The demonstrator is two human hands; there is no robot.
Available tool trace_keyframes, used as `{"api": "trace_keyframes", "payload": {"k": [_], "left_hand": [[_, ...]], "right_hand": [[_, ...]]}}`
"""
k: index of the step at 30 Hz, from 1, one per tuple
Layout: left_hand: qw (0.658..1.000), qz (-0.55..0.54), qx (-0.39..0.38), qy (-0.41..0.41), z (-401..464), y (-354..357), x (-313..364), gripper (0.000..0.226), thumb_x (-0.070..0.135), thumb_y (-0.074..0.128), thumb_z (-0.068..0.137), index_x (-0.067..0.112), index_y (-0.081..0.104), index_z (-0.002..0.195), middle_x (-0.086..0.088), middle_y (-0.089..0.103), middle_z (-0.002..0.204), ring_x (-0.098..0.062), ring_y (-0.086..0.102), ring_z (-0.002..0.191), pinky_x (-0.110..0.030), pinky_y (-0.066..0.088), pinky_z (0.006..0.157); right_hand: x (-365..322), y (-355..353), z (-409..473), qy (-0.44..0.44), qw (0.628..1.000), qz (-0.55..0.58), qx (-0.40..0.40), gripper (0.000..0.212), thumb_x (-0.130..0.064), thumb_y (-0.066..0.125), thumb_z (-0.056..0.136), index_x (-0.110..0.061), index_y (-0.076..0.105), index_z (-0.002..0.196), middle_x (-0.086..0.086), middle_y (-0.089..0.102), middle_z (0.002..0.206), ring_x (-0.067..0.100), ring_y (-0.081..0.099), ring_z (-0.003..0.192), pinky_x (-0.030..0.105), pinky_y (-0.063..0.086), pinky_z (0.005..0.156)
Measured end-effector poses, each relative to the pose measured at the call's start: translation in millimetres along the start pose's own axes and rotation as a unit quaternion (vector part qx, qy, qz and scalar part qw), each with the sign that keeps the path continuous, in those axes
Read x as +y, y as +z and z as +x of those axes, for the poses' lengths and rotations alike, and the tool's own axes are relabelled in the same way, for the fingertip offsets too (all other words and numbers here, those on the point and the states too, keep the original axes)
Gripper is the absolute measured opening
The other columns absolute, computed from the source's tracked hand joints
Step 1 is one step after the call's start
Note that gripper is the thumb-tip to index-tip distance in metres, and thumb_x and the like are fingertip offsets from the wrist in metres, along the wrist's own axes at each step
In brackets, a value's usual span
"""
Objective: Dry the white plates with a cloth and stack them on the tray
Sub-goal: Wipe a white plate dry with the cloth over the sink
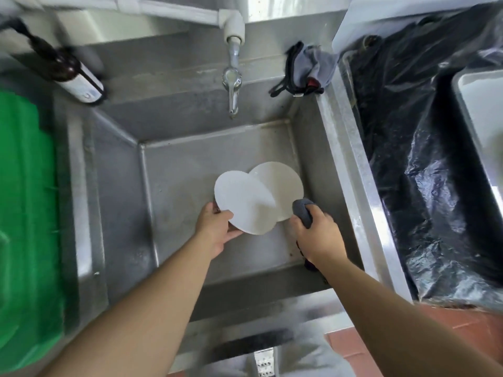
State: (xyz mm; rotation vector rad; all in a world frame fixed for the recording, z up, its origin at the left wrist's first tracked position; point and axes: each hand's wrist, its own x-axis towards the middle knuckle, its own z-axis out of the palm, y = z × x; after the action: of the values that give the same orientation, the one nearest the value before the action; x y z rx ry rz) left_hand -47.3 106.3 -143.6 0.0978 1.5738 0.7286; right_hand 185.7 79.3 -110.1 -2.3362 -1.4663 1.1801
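Note:
Two white plates lie low in the steel sink [122, 202]. My left hand [216, 227] grips the near-left edge of the front plate [245, 204], thumb on top and fingers under it. That plate overlaps the second plate [283, 183], which sits behind it to the right. My right hand [317, 232] holds a bunched grey cloth [303, 210] beside the second plate's near-right edge. A white tray [481, 115] shows at the far right edge of the view.
A tap [232, 83] hangs over the sink's back wall. Another grey cloth with black straps [307, 69] lies on the back right corner. A dark bottle [68, 72] stands back left, a green tub [24, 227] at left, black plastic sheeting [408, 148] at right.

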Motion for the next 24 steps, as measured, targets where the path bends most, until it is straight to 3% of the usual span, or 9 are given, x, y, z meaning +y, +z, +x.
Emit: {"api": "trace_keyframes", "payload": {"k": [5,9,10,12,14,15,17,21,24], "left_hand": [[0.999,-0.014,-0.011,0.040,-64.7,-44.8,19.8,0.064,-0.008,0.053,0.098,0.023,0.044,0.153,-0.008,0.060,0.140,-0.035,0.072,0.107,-0.049,0.066,0.074],[0.996,-0.031,-0.018,0.086,-114.6,-69.2,35.3,0.058,-0.008,0.053,0.098,0.022,0.051,0.147,-0.007,0.063,0.137,-0.035,0.073,0.106,-0.046,0.066,0.075],[0.994,-0.033,-0.020,0.100,-126.3,-73.6,39.1,0.056,-0.009,0.053,0.097,0.023,0.054,0.144,-0.006,0.065,0.135,-0.032,0.075,0.102,-0.044,0.066,0.074],[0.991,-0.040,-0.025,0.128,-149.6,-80.0,47.1,0.055,-0.009,0.053,0.097,0.024,0.057,0.141,-0.004,0.067,0.130,-0.025,0.079,0.090,-0.041,0.065,0.070],[0.987,-0.047,-0.029,0.153,-172.1,-83.6,55.2,0.053,-0.008,0.053,0.098,0.025,0.057,0.140,0.000,0.069,0.127,-0.020,0.080,0.085,-0.037,0.065,0.068],[0.984,-0.050,-0.031,0.166,-182.9,-84.9,58.8,0.052,-0.007,0.053,0.099,0.026,0.058,0.139,0.001,0.069,0.125,-0.019,0.080,0.085,-0.037,0.065,0.068],[0.979,-0.054,-0.031,0.195,-203.0,-85.8,66.1,0.049,-0.006,0.054,0.099,0.027,0.060,0.136,0.001,0.072,0.122,-0.019,0.079,0.087,-0.037,0.065,0.069],[0.965,-0.050,-0.020,0.256,-245.3,-79.4,78.8,0.044,-0.006,0.054,0.099,0.032,0.065,0.118,0.005,0.078,0.103,-0.016,0.079,0.083,-0.035,0.064,0.065],[0.953,-0.034,-0.026,0.300,-277.8,-68.9,84.5,0.044,-0.007,0.054,0.098,0.032,0.063,0.116,0.010,0.080,0.098,-0.017,0.079,0.085,-0.033,0.063,0.065]], "right_hand": [[-38.1,-20.0,-41.5,-0.040,0.999,-0.006,-0.025,0.046,-0.040,0.050,0.106,-0.025,0.050,0.150,0.011,0.054,0.133,0.017,0.055,0.091,0.032,0.045,0.087],[-73.5,-34.8,-69.6,-0.082,0.996,-0.002,-0.026,0.040,-0.036,0.048,0.102,-0.029,0.055,0.141,0.007,0.057,0.118,0.011,0.053,0.084,0.034,0.045,0.079],[-82.3,-38.7,-75.8,-0.098,0.995,0.001,-0.025,0.040,-0.035,0.048,0.101,-0.032,0.054,0.140,0.003,0.057,0.112,0.009,0.054,0.083,0.032,0.045,0.075],[-100.4,-47.7,-88.9,-0.139,0.990,0.010,-0.021,0.043,-0.035,0.052,0.101,-0.038,0.052,0.144,-0.011,0.052,0.101,0.004,0.057,0.075,0.015,0.043,0.059],[-117.6,-58.3,-99.0,-0.195,0.980,0.019,-0.022,0.040,-0.036,0.057,0.100,-0.041,0.055,0.140,-0.014,0.054,0.103,0.003,0.065,0.072,0.009,0.046,0.050],[-126.3,-63.8,-102.5,-0.226,0.974,0.022,-0.023,0.038,-0.038,0.058,0.099,-0.041,0.056,0.137,-0.009,0.057,0.108,0.004,0.068,0.074,0.011,0.051,0.055],[-144.3,-76.8,-106.9,-0.273,0.962,0.020,-0.020,0.036,-0.041,0.059,0.098,-0.044,0.057,0.134,-0.004,0.057,0.118,0.015,0.069,0.084,0.034,0.060,0.076],[-180.5,-106.0,-121.7,-0.391,0.920,-0.021,0.014,0.039,-0.035,0.063,0.100,-0.037,0.059,0.139,-0.002,0.056,0.131,0.024,0.060,0.112,0.032,0.046,0.090],[-203.2,-128.1,-144.5,-0.487,0.870,-0.074,0.013,0.043,-0.032,0.064,0.101,-0.029,0.060,0.144,0.003,0.057,0.132,0.032,0.056,0.117,0.042,0.050,0.096]]}}
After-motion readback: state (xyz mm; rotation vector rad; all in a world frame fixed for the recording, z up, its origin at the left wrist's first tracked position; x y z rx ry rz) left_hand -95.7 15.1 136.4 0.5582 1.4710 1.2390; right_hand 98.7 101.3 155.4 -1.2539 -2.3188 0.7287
